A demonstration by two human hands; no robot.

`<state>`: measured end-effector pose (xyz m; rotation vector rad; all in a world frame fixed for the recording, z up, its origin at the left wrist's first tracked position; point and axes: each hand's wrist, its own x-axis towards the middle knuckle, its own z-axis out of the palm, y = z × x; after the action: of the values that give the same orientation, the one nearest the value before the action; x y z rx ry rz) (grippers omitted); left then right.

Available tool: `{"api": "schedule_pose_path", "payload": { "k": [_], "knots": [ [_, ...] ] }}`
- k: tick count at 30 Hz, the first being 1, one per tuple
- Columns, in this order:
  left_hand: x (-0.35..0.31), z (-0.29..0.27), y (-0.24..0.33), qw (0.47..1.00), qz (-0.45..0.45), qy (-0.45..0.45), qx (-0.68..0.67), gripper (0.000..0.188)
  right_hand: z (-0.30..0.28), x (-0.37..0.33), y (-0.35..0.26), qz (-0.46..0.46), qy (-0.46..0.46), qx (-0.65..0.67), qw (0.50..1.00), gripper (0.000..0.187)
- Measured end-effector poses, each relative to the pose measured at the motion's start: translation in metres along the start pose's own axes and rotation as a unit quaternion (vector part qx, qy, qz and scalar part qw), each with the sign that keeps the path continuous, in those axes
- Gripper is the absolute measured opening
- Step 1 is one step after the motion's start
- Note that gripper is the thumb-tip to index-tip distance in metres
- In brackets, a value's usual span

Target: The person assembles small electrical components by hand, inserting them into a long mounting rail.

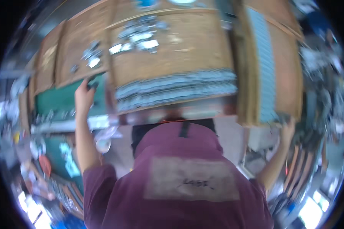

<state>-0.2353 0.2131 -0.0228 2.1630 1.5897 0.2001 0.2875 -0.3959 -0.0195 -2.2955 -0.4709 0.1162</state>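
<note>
My left hand is over the green mat, close to the lower edge of a wooden tray. Its fingers are closed on a small dark part, blurred by motion. My right hand reaches to the near right corner of another wooden tray. Its fingers look closed at a small grey piece there, too smeared to name. Beside it, a long row of light blue-grey pieces runs along that tray. In the middle tray, stacked rows of similar pieces line the near side.
Loose shiny metal pieces lie at the back of the middle tray. A smaller pile is in the left tray. Small parts are scattered along the mat's near edge, by a pale metal rail. A clear round container stands below my left forearm.
</note>
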Motion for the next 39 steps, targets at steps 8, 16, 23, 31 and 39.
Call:
{"api": "schedule_pose_path", "payload": {
  "k": [8, 16, 23, 31, 39],
  "knots": [
    [-0.019, 0.013, -0.063, 0.958, -0.22, 0.016, 0.184, 0.045, 0.033, 0.024, -0.058, 0.1, -0.051, 0.353, 0.929, 0.039],
    [-0.023, 0.044, -0.117, 0.943, -0.285, 0.042, -0.168, 0.037, 0.158, -0.009, -0.182, 0.047, -0.174, 0.461, 0.869, 0.038],
    [-0.041, 0.034, -0.048, 0.807, -0.147, 0.03, -0.571, 0.033, 0.207, -0.026, -0.234, 0.016, -0.221, 0.4, 0.889, 0.032],
    [-0.101, 0.041, 0.143, 0.725, 0.104, -0.151, -0.664, 0.041, 0.236, -0.074, -0.311, -0.023, -0.326, 0.428, 0.842, 0.025],
    [-0.116, 0.048, 0.192, 0.667, 0.143, -0.288, -0.673, 0.043, 0.193, -0.071, -0.311, -0.263, -0.287, 0.13, 0.912, 0.035]
  ]
}}
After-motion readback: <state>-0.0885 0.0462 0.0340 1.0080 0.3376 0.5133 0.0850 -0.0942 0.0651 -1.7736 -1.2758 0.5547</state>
